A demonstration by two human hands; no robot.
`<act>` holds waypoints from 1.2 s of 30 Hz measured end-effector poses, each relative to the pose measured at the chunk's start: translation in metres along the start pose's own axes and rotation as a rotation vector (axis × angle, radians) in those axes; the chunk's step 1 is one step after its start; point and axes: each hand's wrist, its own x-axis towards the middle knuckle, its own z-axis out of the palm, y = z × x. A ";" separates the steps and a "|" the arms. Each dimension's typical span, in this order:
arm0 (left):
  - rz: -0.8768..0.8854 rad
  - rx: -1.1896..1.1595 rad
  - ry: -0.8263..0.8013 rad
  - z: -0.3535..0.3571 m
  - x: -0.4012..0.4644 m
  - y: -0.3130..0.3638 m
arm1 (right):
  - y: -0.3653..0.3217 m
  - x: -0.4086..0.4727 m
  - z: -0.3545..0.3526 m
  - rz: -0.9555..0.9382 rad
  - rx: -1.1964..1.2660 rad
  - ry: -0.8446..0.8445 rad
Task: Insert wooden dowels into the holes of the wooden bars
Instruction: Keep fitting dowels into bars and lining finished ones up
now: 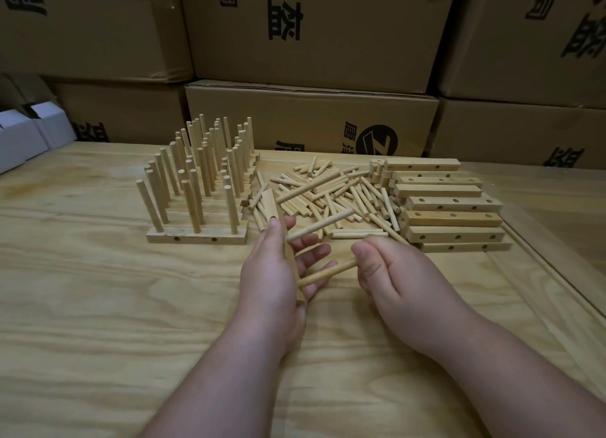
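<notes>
A person's left hand (275, 273) grips a wooden bar (280, 227) on edge, one dowel (319, 224) already jutting from it toward two o'clock. The right hand (387, 273) pinches a second dowel (328, 273) whose far end meets the bar at nine o'clock of that hand. Loose dowels (331, 191) lie heaped at twelve o'clock, stacked empty bars (449, 208) at two o'clock, finished bars bristling with upright dowels (200, 181) at ten o'clock. All rest on a pale wooden table (98, 306), with printed cardboard cartons (311, 30) stacked behind.
</notes>
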 end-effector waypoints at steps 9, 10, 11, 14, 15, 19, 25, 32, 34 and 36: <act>0.039 0.015 -0.005 0.002 -0.004 -0.002 | 0.003 0.002 0.005 0.217 0.182 -0.015; 0.048 0.014 -0.006 0.002 -0.005 -0.002 | 0.004 0.002 0.005 0.232 0.179 -0.024; 0.057 0.015 -0.010 0.002 -0.005 -0.002 | 0.004 0.002 0.005 0.246 0.179 -0.037; 0.079 0.010 -0.025 0.003 -0.007 -0.004 | 0.004 0.002 0.004 0.315 0.310 -0.045; 0.086 0.010 -0.033 0.004 -0.007 -0.004 | 0.003 0.002 0.005 0.335 0.405 -0.031; 0.103 -0.022 -0.064 0.005 -0.008 -0.002 | 0.001 0.000 0.010 0.357 0.761 0.028; 0.058 -0.148 -0.075 0.005 -0.005 -0.002 | 0.003 -0.001 0.013 0.256 0.524 -0.085; 0.023 -0.177 -0.207 0.004 -0.006 -0.002 | 0.002 0.001 0.016 0.317 0.342 -0.101; 0.024 -0.147 -0.273 0.003 -0.008 -0.002 | 0.004 0.000 0.015 0.345 0.384 -0.054; 0.037 -0.065 -0.298 0.004 -0.007 -0.004 | 0.003 -0.002 0.014 0.354 0.449 0.000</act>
